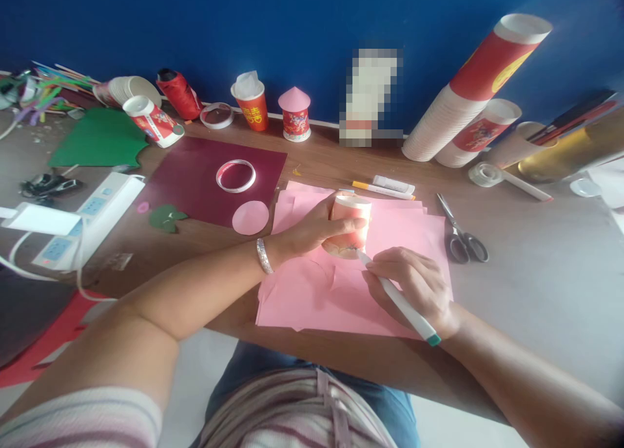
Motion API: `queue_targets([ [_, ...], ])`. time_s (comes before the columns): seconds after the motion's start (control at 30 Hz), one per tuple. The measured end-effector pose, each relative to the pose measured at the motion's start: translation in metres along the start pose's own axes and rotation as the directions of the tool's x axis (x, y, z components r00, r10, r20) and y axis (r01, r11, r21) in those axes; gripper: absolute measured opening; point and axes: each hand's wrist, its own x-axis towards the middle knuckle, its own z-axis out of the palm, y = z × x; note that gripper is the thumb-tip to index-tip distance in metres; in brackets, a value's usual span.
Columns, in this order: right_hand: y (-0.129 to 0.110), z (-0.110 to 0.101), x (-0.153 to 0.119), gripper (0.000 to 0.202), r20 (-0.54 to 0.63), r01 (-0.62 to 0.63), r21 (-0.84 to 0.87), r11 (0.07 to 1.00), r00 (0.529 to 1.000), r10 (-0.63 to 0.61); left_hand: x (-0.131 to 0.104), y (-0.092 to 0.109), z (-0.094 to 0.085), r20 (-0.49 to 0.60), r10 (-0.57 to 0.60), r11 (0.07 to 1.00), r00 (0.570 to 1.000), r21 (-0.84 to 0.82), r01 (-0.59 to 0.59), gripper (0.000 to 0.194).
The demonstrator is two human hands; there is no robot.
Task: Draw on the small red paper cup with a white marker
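My left hand (327, 228) is closed around a paper cup (348, 237), whose pale rim faces up and whose lower part carries a printed pattern. In my right hand (414, 279) is a white marker pen (405, 308) with a green end, its tip at the cup's lower edge; I cannot tell if it touches. Both hands are over a stack of pink paper sheets (312, 305). Some cut lines show in the top sheet. Beside my left wrist lies a round pink paper disc (250, 218).
Scissors (461, 233) lie right of the paper, a yellow-white marker (383, 190) behind it. Tall stacked cups (448, 116) stand at the back right. A pink-roofed cup (295, 119) and a red cup (251, 103) line the wall. A power strip (90, 220) is left.
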Motion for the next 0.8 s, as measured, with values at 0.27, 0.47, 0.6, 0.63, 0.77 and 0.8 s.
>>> queue_targets([
  [0.27,0.0010,0.0009,-0.0003,0.022,0.013,-0.027,0.002,1.000,1.000,0.027,-0.0003,0.0008,0.0007,-0.006,-0.003,1.000,1.000,0.009,0.003,0.036],
  [0.47,-0.0005,-0.0001,-0.0009,0.022,-0.019,-0.023,-0.010,1.000,1.000,0.023,-0.0004,-0.0008,0.0007,0.005,-0.020,0.999,1.000,-0.044,0.020,0.039],
  [0.6,-0.0021,0.0001,0.0005,0.022,-0.022,0.008,0.002,1.000,1.000,-0.008,0.0003,-0.0007,0.0005,-0.020,-0.014,0.999,1.000,-0.044,0.013,0.042],
  [0.63,-0.0021,0.0001,0.0009,0.022,-0.019,0.008,0.002,1.000,1.000,-0.008,0.0003,-0.0005,0.0006,-0.027,-0.012,0.999,1.000,-0.041,0.011,0.043],
  [0.77,-0.0017,0.0001,0.0016,0.022,-0.007,0.000,-0.006,1.000,1.000,0.000,-0.0002,0.0002,0.0009,-0.034,-0.013,0.999,0.999,-0.033,0.012,0.042],
  [0.8,-0.0015,0.0003,0.0016,0.022,-0.005,0.003,-0.009,1.000,1.000,-0.003,-0.0002,0.0003,0.0009,-0.035,-0.013,1.000,0.999,-0.028,0.012,0.042],
])
